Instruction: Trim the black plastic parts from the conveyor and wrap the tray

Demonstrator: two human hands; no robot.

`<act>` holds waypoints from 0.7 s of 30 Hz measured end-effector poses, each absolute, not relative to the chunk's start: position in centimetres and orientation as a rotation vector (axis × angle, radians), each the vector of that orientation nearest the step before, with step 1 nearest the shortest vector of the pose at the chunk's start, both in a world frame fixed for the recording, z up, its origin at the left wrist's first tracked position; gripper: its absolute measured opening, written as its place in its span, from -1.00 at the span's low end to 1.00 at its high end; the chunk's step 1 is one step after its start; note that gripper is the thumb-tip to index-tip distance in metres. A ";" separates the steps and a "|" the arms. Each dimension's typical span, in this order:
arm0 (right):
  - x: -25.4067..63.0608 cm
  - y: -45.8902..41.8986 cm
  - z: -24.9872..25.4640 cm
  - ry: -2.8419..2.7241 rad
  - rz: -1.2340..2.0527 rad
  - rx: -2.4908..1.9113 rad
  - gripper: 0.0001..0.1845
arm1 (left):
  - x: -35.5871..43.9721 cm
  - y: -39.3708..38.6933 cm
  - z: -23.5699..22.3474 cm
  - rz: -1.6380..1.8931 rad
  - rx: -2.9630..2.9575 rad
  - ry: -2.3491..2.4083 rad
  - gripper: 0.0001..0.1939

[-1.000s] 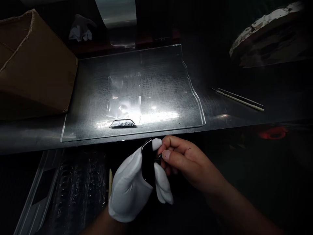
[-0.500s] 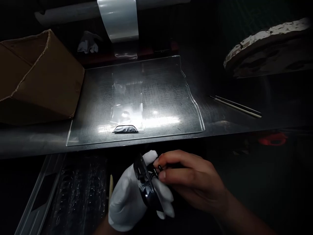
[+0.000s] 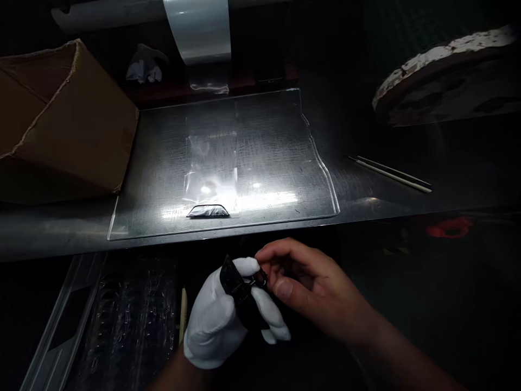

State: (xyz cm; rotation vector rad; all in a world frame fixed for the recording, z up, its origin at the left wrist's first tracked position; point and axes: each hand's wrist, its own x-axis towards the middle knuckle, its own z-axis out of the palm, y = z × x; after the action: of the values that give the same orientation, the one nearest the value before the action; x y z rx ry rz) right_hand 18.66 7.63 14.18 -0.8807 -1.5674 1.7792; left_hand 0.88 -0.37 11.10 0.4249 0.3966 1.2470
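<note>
A flat, dark, narrow black part (image 3: 240,301) was held below the front edge of the grey metal bench (image 3: 358,198), clasped by the left hand (image 3: 215,320) in its white fabric glove, the gloved fingers being curled around it. A small black loop-shaped piece (image 3: 261,278) was seen at the side of the part, between it and the bare right hand (image 3: 313,288). The right hand was held half open, its thumb and forefinger curved and parted beside the loop; whether the loop was gripped could not be told.

The bench was partly covered by a clear glass sheet (image 3: 272,146) with a wavy right edge. On the sheet were laid a crinkled silvery trapezoid piece with a black rim (image 3: 207,211) and, just behind it, a clear plastic film (image 3: 199,182). The sheet was flanked by a brown cardboard box (image 3: 97,130) at its left and two thin sticks (image 3: 393,176) at its right.
</note>
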 end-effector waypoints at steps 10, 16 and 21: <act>18.2 8.6 14.0 -1.894 1.596 -0.990 -0.89 | -0.5 0.2 12.9 1.036 0.594 1.176 -0.64; 18.2 9.3 13.8 -2.214 0.944 -0.559 -0.93 | -0.8 0.6 13.1 1.040 0.636 1.254 -0.66; 17.4 9.9 15.0 -2.376 0.784 -0.484 -0.93 | -2.6 0.7 13.6 0.979 0.809 1.379 -0.68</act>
State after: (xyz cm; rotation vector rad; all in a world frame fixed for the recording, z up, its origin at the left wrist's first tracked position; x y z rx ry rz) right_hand 17.38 9.92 15.03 -0.4844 -2.3757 0.7843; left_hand -2.57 0.68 13.60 0.8090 1.3791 0.9790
